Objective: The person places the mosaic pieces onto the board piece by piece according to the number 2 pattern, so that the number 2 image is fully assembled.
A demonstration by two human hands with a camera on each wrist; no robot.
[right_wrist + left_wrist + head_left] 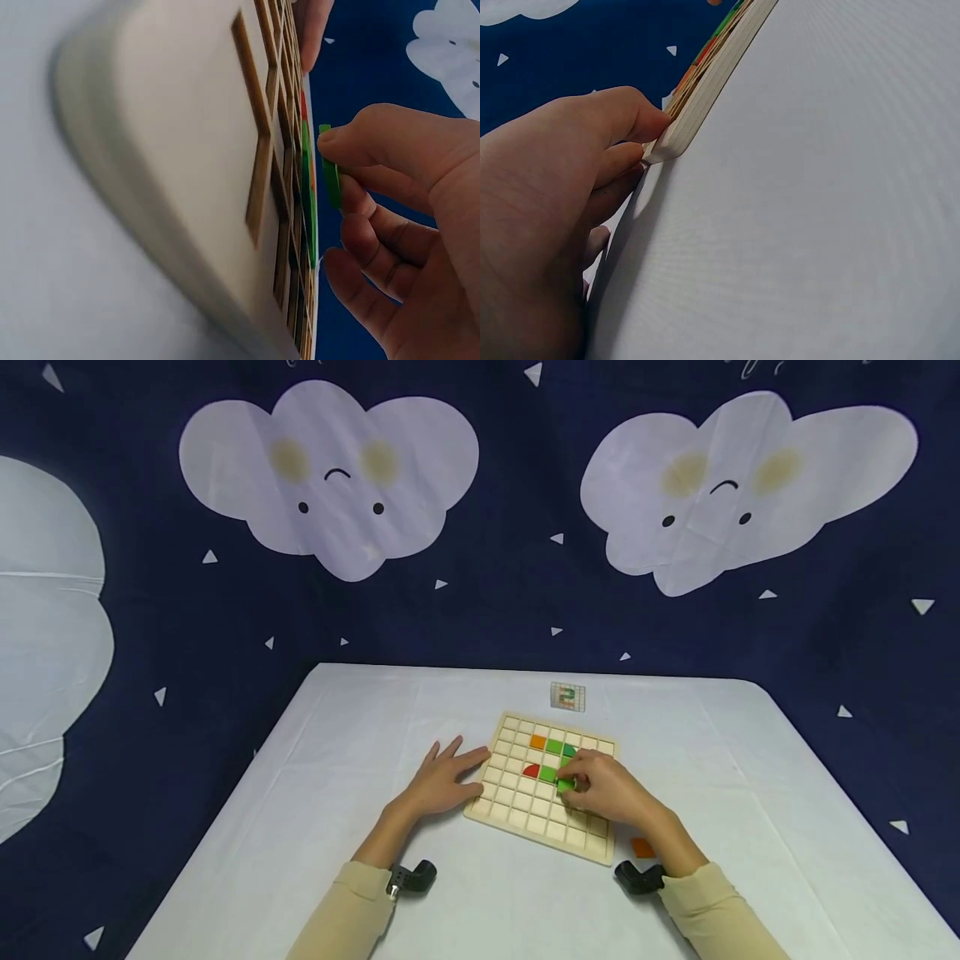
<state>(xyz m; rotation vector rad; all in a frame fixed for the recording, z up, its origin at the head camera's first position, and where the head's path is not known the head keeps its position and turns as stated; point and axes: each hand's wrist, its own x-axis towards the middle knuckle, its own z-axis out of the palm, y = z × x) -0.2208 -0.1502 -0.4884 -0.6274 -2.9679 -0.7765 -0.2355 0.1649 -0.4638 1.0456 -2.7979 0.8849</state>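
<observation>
A pale wooden grid board [525, 806] lies at an angle on the white table. My left hand [442, 781] has its fingers spread, with thumb and index finger touching the board's left edge. Over the board's right part, my right hand [611, 789] pinches a small green tile [330, 169] between thumb and fingers, close above the grid in the right wrist view. Set in the grid are an orange square [537, 742], a green square [554, 746], a darker green piece [570, 750], a red rounded piece [531, 771] and another green square [548, 774]. The right hand partly hides the tiles nearby.
A small card [567, 697] with a coloured grid pattern lies beyond the board. One orange tile [642, 847] rests on the table [525, 906] by the right forearm. Behind the table hangs a dark blue cloth [517, 602] with clouds.
</observation>
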